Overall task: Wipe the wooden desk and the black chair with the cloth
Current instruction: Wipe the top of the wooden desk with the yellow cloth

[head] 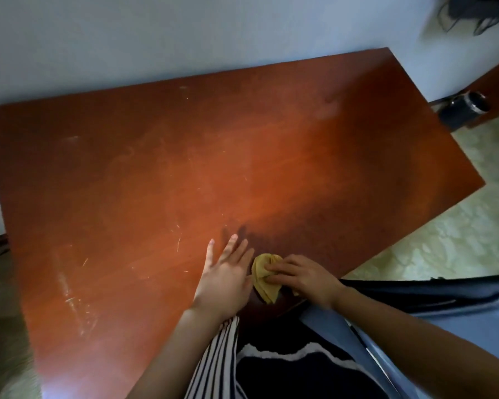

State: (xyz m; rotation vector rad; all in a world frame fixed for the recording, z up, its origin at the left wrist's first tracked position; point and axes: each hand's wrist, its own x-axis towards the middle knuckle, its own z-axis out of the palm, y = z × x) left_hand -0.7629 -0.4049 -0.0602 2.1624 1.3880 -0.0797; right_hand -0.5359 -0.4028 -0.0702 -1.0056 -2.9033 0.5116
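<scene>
At the front edge of the desk [156, 168], close against the person's body, the yellow cloth [262, 279] sits bunched into a loose wad. The right hand [303, 276] holds it, fingers curled over the top and thumb tucked at the side, pinching the folds together. Just beside it, touching or nearly touching the cloth's left side, the left hand [226, 273] lies palm down with its fingers straight and slightly spread. It holds nothing. I cannot tell whether it rests on the wood or hovers just over it.

By my reading, the step in hand is the desk, at or near the start of a stroke: the cloth is gathered at the near edge, and most of the top stretches away from it toward the back edge and both far corners. Pale smears [69, 286] and fine scratches show toward the left edge and through the middle, so much of the surface looks unwiped.

The next move likely calls for the right hand to flatten the wad under the palm and push it outward in long passes, with the left hand either bracing at the front edge or lifting clear. A dark shape [444, 296] off the front edge to the right may be the chair, but I cannot tell.
</scene>
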